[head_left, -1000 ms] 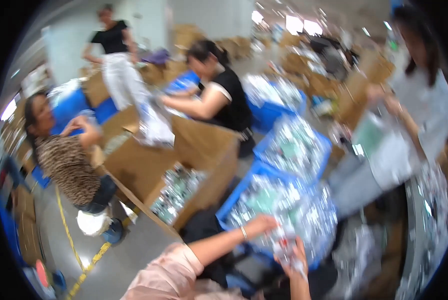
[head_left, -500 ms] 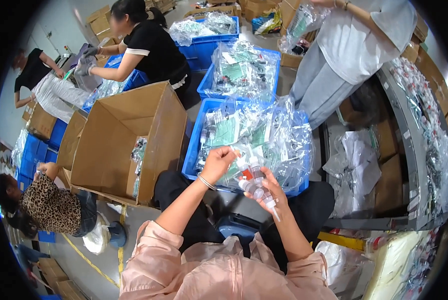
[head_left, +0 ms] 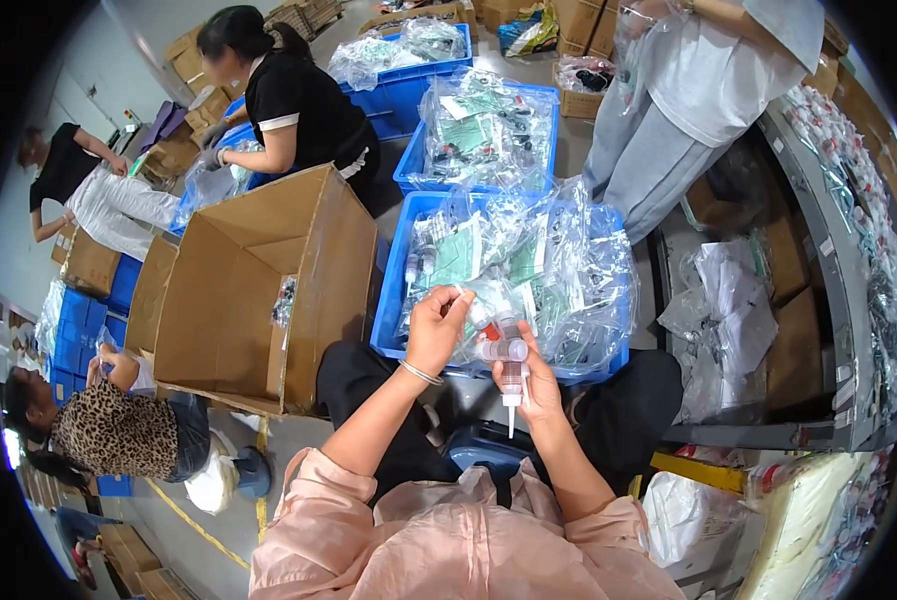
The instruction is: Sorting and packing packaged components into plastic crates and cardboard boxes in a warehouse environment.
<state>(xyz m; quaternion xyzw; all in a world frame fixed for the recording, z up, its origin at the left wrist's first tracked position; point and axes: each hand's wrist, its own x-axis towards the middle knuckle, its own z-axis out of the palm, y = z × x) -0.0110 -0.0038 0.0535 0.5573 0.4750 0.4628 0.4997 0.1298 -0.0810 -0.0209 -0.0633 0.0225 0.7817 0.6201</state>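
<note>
My left hand pinches a small clear tube with a red end, lifted just over the near edge of a blue crate. My right hand grips a small clear pump bottle with its thin white dip tube hanging down. Both hands meet above my lap, a bracelet on the left wrist. The crate is heaped with clear plastic bags holding green cards and small bottles.
A large open cardboard box stands left of the crate. A second blue crate of bags lies beyond. One person stands at the upper right, others sit or bend at the left. Grey shelving with bagged goods runs along the right.
The view has swung down and steadied over my lap. My hands drew back from the bags in the crate and now hold the tube and the pump bottle closer together.
</note>
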